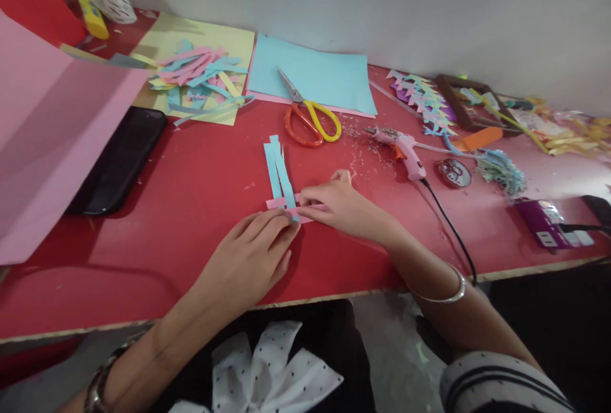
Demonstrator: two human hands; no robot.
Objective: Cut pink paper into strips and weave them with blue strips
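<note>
Two light blue paper strips [274,168] lie side by side on the red table, pointing away from me. Pink paper strips [275,203] cross their near ends. My left hand [255,251] rests at the near end of this crossing, fingers bent together and fingertips on the strips. From the right, my right hand [346,209] grips the pink strips with its thumb and index finger, close to the left fingertips. Parts of the strips are hidden beneath my fingers. Beyond them lie scissors [298,101] with one red and one yellow handle.
Cut strips [205,76] are heaped on yellow paper [224,34]. Blue sheets [315,72] lie behind the scissors. A pink glue gun [401,149] with a cord is at right. At left, a pink sheet [52,126] partly covers a black phone [121,165]. A purple box [547,225] sits far right.
</note>
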